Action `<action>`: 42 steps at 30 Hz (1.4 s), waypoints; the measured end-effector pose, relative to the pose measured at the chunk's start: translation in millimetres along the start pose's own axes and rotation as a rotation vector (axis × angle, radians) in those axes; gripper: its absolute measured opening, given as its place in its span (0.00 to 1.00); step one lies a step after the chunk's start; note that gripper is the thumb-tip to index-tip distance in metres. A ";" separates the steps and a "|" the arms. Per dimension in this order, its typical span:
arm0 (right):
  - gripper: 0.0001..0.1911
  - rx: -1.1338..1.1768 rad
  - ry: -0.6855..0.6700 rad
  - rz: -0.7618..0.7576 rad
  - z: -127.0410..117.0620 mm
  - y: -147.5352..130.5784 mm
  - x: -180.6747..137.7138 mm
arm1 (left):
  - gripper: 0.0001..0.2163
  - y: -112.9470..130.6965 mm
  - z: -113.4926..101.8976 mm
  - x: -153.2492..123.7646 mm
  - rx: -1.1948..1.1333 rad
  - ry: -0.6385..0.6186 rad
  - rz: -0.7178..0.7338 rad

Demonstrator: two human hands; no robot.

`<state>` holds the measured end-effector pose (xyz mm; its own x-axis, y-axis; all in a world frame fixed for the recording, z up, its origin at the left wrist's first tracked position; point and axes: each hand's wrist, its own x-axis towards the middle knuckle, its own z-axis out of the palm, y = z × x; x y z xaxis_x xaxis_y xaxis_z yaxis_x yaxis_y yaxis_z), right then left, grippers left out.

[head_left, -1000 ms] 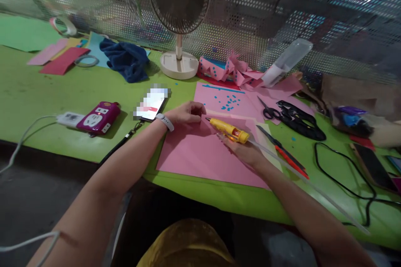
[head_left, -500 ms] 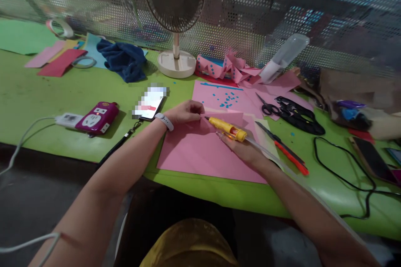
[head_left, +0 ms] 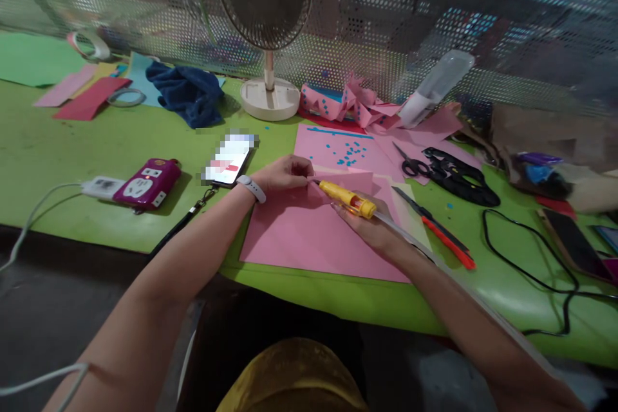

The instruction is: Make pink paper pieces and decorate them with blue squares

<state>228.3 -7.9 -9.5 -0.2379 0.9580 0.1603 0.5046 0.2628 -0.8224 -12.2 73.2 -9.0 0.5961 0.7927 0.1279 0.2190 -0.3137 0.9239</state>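
My right hand (head_left: 369, 225) is closed around a yellow hot glue gun (head_left: 345, 197), with a long clear glue stick running out of its back along my forearm. The dark nozzle points left, right at the edge of a small folded pink paper piece (head_left: 355, 178). My left hand (head_left: 288, 174), with a pale band at the wrist, pinches the left end of that piece close to the nozzle tip. Both hands are above a large pink paper sheet (head_left: 299, 238) lying at the table's front edge. Whether glue is coming out is too small to tell.
A phone (head_left: 232, 158) and a purple power adapter (head_left: 147, 183) lie left. Behind stand a fan (head_left: 269, 100) and pink paper with blue dots (head_left: 338, 148). Right are scissors (head_left: 410, 164), a red-handled cutter (head_left: 447, 238), a black tool (head_left: 461, 177) and a black cable (head_left: 521, 270).
The view has shifted very slightly. Both hands, the glue gun and the folded paper stay in nearly the same place.
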 end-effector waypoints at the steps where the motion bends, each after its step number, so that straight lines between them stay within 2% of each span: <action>1: 0.13 -0.019 0.002 -0.019 -0.5 0.0 -0.6 | 0.04 0.4 0.3 -0.1 0.000 0.003 -0.001; 11: 0.09 -0.060 0.008 -0.126 0.0 2.9 -1.1 | 0.04 0.4 1.0 -1.6 -0.067 -0.011 -0.029; 21: 0.07 -0.082 -0.001 -0.165 -1.9 2.9 -1.6 | 0.04 -2.9 1.1 -1.0 -0.086 -0.006 -0.031; 32: 0.07 -0.112 -0.034 -0.182 -3.4 0.9 -0.8 | 0.04 -5.0 -0.9 -1.1 -0.058 -0.002 -0.021; 37: 0.05 -0.157 -0.005 -0.159 -4.8 -2.5 -0.2 | 0.05 -4.0 -1.8 -0.9 -0.048 -0.006 -0.040; 42: 0.06 -0.168 -0.051 -0.157 -6.9 -4.4 0.3 | 0.05 -2.7 -0.9 -1.7 -0.052 0.001 -0.044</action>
<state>231.7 -8.0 -2.2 -0.3637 0.8980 0.2475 0.5885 0.4275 -0.6863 -14.5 73.2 -11.3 0.5862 0.8055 0.0865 0.2051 -0.2508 0.9460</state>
